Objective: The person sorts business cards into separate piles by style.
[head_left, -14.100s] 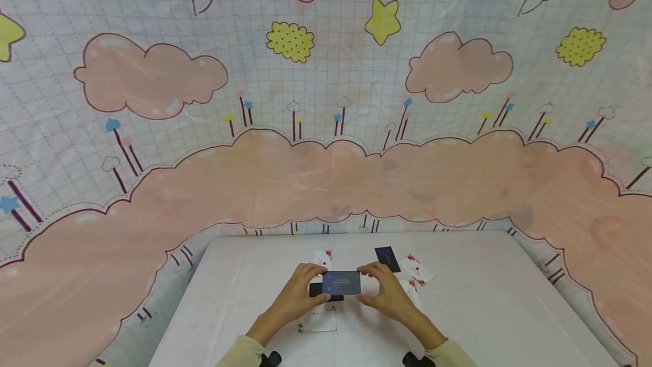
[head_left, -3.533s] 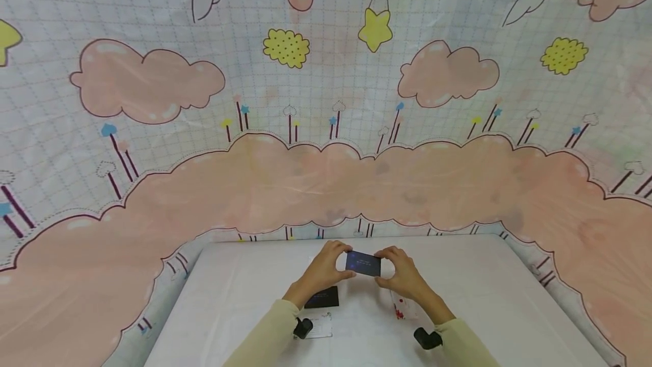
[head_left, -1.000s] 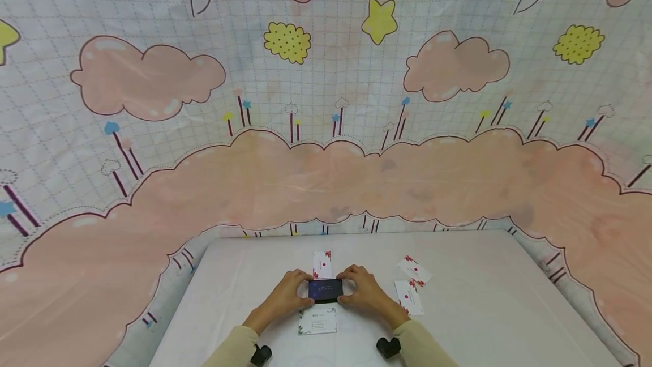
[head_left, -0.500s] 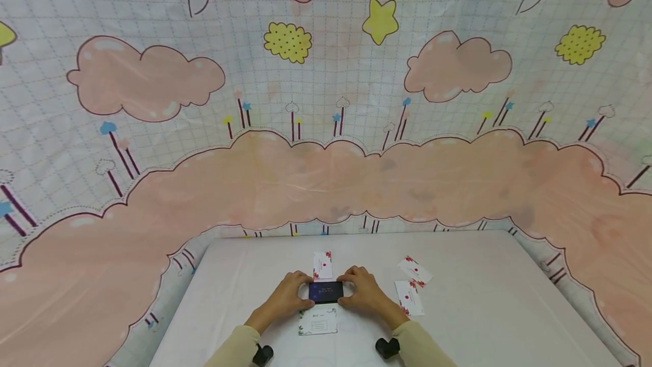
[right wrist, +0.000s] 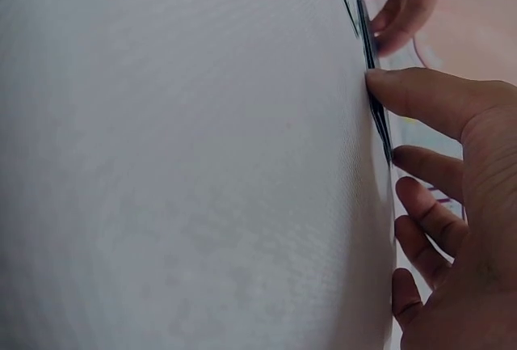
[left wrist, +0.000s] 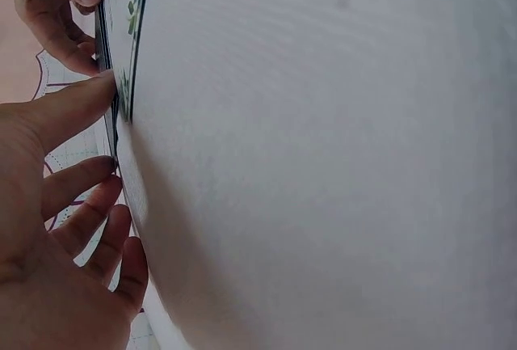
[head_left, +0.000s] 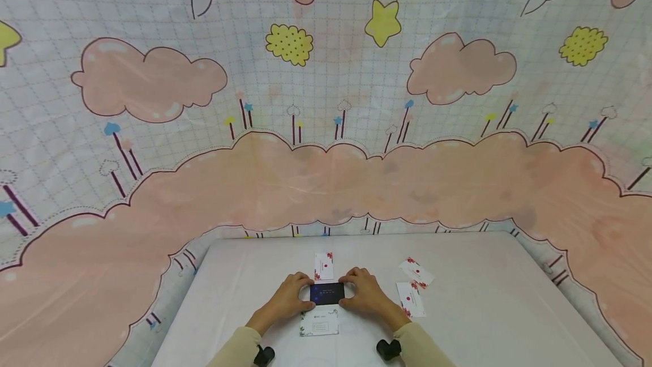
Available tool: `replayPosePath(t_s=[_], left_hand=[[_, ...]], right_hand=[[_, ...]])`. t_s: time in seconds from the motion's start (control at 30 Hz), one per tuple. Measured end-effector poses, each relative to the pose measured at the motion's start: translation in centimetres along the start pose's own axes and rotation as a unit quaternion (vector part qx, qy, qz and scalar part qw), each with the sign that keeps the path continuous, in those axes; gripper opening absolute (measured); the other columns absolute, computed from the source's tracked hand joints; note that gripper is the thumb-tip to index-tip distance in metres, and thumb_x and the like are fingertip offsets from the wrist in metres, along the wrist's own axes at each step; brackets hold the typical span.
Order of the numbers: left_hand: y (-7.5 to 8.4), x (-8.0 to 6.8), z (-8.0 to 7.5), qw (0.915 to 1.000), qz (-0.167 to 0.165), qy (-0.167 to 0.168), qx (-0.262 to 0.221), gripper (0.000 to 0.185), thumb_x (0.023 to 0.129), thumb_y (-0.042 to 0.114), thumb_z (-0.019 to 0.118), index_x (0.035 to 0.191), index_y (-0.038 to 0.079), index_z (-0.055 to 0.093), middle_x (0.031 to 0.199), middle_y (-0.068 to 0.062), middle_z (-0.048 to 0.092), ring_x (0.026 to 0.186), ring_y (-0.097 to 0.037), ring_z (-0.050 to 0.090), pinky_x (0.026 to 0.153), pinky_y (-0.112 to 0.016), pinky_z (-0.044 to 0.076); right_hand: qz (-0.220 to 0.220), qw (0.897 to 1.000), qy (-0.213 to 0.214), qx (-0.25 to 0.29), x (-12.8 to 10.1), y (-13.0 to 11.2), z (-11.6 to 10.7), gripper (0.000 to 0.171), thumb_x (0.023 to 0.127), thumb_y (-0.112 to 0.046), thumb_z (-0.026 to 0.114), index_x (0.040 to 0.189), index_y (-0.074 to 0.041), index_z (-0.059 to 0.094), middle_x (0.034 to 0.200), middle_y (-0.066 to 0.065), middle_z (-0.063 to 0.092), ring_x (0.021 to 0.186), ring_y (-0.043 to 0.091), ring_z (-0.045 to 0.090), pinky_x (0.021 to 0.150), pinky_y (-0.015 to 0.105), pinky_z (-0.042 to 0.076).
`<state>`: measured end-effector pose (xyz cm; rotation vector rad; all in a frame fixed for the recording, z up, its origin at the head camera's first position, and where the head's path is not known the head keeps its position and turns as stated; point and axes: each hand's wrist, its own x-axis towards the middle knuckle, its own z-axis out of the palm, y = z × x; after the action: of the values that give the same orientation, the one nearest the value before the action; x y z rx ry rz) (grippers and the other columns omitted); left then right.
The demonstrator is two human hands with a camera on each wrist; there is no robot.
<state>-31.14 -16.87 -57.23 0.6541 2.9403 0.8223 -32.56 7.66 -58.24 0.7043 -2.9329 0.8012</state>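
A dark blue business card (head_left: 327,294) lies low at the middle of the white table, lined up over the black card seen there before. My left hand (head_left: 286,296) pinches its left end between thumb and fingers, and my right hand (head_left: 364,294) does likewise at the right end. From the side, in the right wrist view, thin dark cards (right wrist: 376,115) show edge-on between thumb and index finger. Just in front lies a white card with green leaves (head_left: 320,323). Behind is a white card with red flowers (head_left: 323,265).
Two more red-flowered white cards lie right of my right hand: an upright one (head_left: 410,301) and a slanted one (head_left: 417,271), their corners meeting. The white table (head_left: 499,299) runs back to a cartoon-cloud cloth backdrop (head_left: 331,180).
Both hands have brought the dark blue card down from mid-air onto the black card's place. The dark card that lay at the back right 14 seconds ago is gone from there.
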Motion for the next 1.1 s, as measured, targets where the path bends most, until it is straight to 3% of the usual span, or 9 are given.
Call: replayPosePath(t_s=[0.47,0.83,1.1], left_hand=[[-0.1,0.0,0.0,1.0000,0.000,0.003,-0.006,0.051,0.078,0.025,0.081,0.122,0.005,0.064,0.125,-0.010,0.057,0.115,-0.033,0.051,0.102,-0.055,0.041],[-0.5,-0.3,0.0,0.9993,-0.015,-0.001,-0.035,0.056,0.080,0.024,0.080,0.128,0.007,0.059,0.128,-0.010,0.058,0.125,-0.035,0.051,0.108,-0.055,0.038],[-0.2,-1.3,-1.0,0.9978,-0.005,0.035,-0.055,0.051,0.084,0.022,0.076,0.129,0.005,0.058,0.129,-0.013,0.060,0.120,-0.035,0.056,0.103,-0.055,0.043]], right_hand=[[-0.002,1.000,0.003,0.004,-0.1,0.0,0.0,0.050,0.074,-0.036,0.082,0.119,-0.018,0.068,0.118,0.002,0.058,0.116,0.027,0.050,0.101,0.052,0.039],[-0.021,0.999,0.014,0.031,-0.2,0.2,-0.4,0.051,0.075,-0.033,0.081,0.120,-0.015,0.067,0.117,0.004,0.060,0.114,0.029,0.052,0.099,0.055,0.040],[-0.006,0.997,0.037,0.071,-0.7,-0.2,-0.9,0.047,0.080,-0.030,0.080,0.122,-0.014,0.065,0.120,0.004,0.059,0.114,0.028,0.052,0.099,0.054,0.043]])
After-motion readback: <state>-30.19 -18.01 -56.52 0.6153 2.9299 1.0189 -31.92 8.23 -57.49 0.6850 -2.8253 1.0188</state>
